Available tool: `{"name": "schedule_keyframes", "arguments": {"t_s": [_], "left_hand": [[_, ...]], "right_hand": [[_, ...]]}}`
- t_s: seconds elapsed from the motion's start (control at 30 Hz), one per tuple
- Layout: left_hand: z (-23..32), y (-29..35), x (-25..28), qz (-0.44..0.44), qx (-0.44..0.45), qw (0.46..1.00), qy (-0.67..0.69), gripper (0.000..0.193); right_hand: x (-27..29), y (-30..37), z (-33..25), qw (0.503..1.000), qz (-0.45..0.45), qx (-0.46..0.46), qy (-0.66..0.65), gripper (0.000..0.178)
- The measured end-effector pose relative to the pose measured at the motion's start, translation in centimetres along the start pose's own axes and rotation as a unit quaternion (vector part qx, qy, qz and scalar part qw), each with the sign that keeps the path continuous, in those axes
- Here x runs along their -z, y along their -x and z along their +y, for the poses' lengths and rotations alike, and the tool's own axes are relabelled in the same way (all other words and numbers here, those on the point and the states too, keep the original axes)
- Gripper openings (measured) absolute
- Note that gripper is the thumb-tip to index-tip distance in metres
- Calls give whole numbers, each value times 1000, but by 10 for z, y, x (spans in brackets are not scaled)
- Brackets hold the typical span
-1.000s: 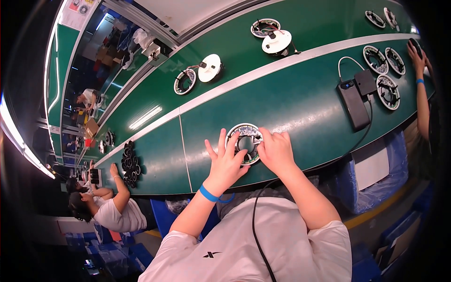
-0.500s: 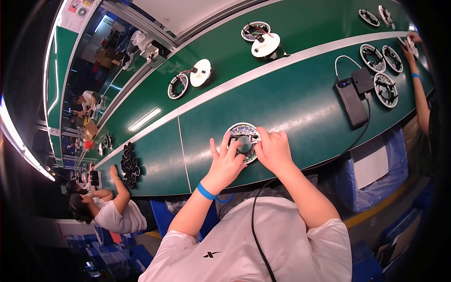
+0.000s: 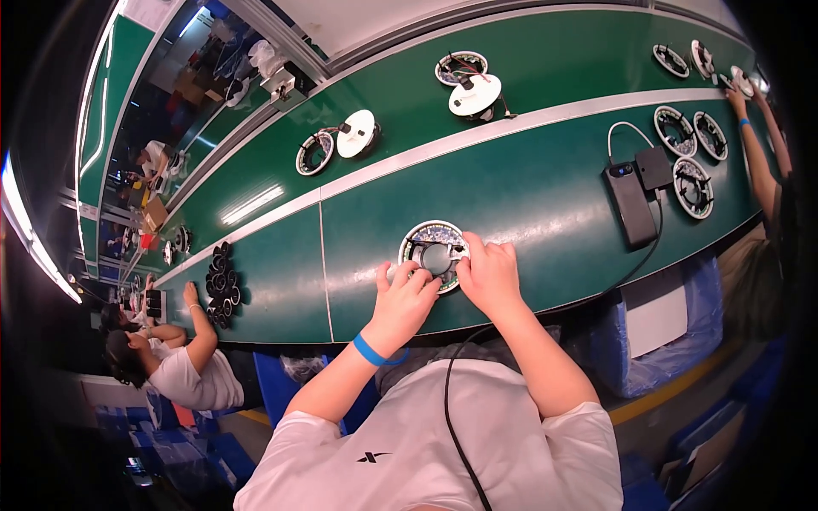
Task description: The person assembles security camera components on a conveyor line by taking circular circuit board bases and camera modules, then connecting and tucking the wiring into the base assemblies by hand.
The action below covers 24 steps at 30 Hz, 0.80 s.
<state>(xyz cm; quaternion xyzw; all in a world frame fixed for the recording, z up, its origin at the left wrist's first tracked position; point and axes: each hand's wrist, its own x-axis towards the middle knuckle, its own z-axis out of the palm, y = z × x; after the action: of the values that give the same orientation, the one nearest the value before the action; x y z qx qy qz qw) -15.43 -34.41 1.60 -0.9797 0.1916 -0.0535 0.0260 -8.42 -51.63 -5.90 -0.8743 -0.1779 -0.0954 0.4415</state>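
Observation:
A round white ring housing with a circuit board and a black inner ring lies on the green workbench in front of me. My left hand has its fingers curled over the lower left part of the housing, with the fingertips at the black inner ring. Thumb and fingers of my right hand close on the right side of the rim, partly hiding it. What the right fingertips press there is too small to tell. A blue band circles my left wrist.
A black power bank with a small box and cables lies to the right, near several ring housings. White-disc units stand on the far strip. Black rings are piled left. Co-workers sit left and reach in from the right.
My left fingers have drawn together and curled lower on the housing; before, they were more spread. My right hand keeps its hold. The right-hand co-worker's hands have moved farther back.

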Motion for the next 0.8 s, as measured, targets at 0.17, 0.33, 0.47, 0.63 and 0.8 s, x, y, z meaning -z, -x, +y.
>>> {"name": "schedule_keyframes", "arguments": {"t_s": [0.17,0.33,0.47,0.63,0.8], "left_hand": [[2,3,-4,-17,9,1000,2,28],[5,0,-4,-28,14,999,9,25],[5,-7,-1,-57,6,998,18,25],[-7,-34,16,-119,5,976,180,24],[-17,-60,-7,-4,-7,993,120,23]], "right_hand": [[-3,1,2,1000,1,1,9,36],[-1,2,5,1000,-6,2,6,38],[1,1,7,1000,-3,4,4,38],[1,1,12,1000,4,4,4,39],[4,-1,15,1000,3,2,-1,36]]}}
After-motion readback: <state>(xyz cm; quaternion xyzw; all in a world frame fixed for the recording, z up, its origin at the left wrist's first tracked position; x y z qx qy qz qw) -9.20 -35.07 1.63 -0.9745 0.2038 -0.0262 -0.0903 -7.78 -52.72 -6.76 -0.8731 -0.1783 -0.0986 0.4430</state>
